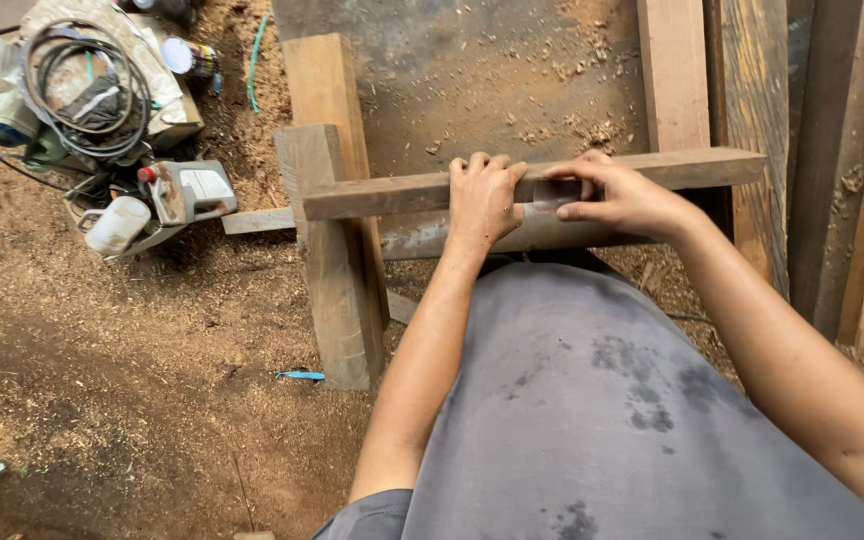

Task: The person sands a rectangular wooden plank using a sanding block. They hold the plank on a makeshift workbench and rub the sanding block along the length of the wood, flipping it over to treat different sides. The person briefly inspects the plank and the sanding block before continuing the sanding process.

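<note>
Left hand (484, 198) clamps the wooden strip (392, 192) at frame centre; right hand (620, 196) pinches a small grey block (556, 192) against it. Work appears under way; extent finished cannot be judged.

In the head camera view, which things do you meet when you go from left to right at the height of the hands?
White plastic jug → grey power tool → upright wooden post → left hand gripping the long wooden strip → right hand on the same strip → dark wooden planks at the right edge.
</note>
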